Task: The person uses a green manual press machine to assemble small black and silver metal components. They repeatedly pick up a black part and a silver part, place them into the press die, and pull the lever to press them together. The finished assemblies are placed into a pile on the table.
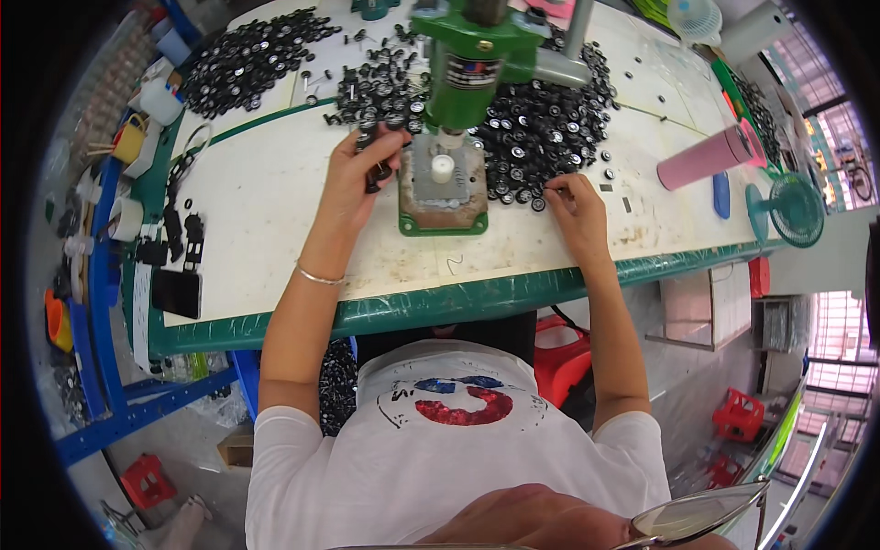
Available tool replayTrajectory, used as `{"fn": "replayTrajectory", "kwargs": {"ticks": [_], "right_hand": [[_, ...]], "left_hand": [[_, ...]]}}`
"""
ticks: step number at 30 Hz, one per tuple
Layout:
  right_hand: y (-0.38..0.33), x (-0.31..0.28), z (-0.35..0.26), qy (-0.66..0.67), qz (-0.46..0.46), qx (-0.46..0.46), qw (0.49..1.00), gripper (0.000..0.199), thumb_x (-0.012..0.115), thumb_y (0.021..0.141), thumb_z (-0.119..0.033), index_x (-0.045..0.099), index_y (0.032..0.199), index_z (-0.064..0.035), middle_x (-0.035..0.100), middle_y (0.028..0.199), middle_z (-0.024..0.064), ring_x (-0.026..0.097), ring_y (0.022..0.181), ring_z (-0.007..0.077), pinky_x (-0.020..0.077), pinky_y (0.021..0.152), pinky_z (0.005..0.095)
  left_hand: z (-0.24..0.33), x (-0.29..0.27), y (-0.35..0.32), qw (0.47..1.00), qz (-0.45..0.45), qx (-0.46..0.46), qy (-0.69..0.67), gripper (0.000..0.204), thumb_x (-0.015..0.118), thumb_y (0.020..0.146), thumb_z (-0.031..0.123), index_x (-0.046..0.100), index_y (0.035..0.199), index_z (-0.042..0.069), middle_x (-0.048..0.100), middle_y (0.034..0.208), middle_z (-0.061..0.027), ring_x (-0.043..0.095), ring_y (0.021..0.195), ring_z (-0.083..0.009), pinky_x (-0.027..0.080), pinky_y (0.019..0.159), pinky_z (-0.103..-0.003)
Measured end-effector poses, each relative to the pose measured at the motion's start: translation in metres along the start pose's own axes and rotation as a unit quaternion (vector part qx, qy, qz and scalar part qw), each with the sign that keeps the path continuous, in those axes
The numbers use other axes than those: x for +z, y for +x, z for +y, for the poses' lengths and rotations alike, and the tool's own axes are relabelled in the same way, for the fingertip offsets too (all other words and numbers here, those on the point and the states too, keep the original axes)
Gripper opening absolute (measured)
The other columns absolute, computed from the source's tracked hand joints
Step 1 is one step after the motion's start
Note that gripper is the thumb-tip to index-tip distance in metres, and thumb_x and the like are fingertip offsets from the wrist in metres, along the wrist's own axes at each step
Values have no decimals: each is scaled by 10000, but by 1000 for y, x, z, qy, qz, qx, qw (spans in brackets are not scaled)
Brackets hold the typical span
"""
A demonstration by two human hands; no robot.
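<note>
My left hand point(362, 170) is closed around a long black plastic piece point(374, 170), just left of the green press point(463, 82). Small black wheels show at the far end of that piece; my fingers cover part of it. The press has a metal base plate point(422, 215) with a white round post point(443, 168) standing under its ram. My right hand point(579, 213) is at the near right edge of a heap of small black wheels point(541, 137), thumb and fingertips drawn together. Whatever is between those fingertips is too small to make out.
More black wheels point(252, 69) are heaped at the far left. Black plastic pieces point(193, 240) and a phone point(176, 293) lie along the left edge. To the right are a pink tumbler point(704, 158), a blue object point(721, 195) and a small green fan point(794, 211).
</note>
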State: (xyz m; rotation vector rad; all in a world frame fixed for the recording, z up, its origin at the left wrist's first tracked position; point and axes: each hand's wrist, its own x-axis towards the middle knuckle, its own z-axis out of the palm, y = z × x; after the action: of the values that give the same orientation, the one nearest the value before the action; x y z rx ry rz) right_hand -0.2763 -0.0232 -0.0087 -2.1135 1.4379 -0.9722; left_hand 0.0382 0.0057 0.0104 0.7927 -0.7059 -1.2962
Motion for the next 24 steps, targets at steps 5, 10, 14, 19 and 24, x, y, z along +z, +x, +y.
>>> {"fn": "replayTrajectory", "kwargs": {"ticks": [5, 10, 14, 19, 24], "right_hand": [[0, 10, -5, -2, 23, 8, 1000, 153, 686, 791, -36, 605, 921, -30, 601, 874, 60, 561, 695, 178, 462, 670, 284], [-4, 7, -19, 50, 65, -31, 996, 205, 697, 774, -11, 616, 962, -28, 599, 866, 61, 545, 688, 148, 457, 671, 268], [9, 15, -58, 117, 46, -100, 987, 243, 697, 773, -6, 638, 1008, -28, 598, 887, 67, 550, 710, 147, 457, 679, 264], [30, 48, -93, 186, -33, -130, 973, 247, 693, 781, -18, 657, 1025, -31, 592, 939, 73, 568, 766, 155, 463, 701, 272], [33, 70, -87, 218, -72, -93, 969, 223, 694, 803, -90, 662, 1014, -28, 565, 974, 54, 563, 817, 147, 463, 724, 265]], "left_hand": [[2, 11, -1, 1000, -15, -6, 24, 156, 706, 807, 41, 645, 949, 23, 684, 883, -121, 559, 607, -76, 374, 479, -179], [1, 14, -2, 999, -15, -11, 46, 183, 681, 837, 52, 643, 1009, 6, 676, 906, -132, 603, 673, -93, 370, 477, -180], [-5, 11, 0, 1000, -11, -6, 26, 153, 709, 817, 68, 657, 957, 32, 706, 899, -130, 660, 714, -101, 355, 471, -175], [-8, 15, -6, 995, 17, 9, 97, 106, 665, 857, 66, 650, 955, 29, 697, 886, -126, 637, 702, -97, 374, 476, -177], [-10, 15, -9, 985, 25, 45, 162, 121, 713, 817, 82, 663, 925, 56, 692, 828, -64, 576, 640, -45, 353, 482, -160]]}}
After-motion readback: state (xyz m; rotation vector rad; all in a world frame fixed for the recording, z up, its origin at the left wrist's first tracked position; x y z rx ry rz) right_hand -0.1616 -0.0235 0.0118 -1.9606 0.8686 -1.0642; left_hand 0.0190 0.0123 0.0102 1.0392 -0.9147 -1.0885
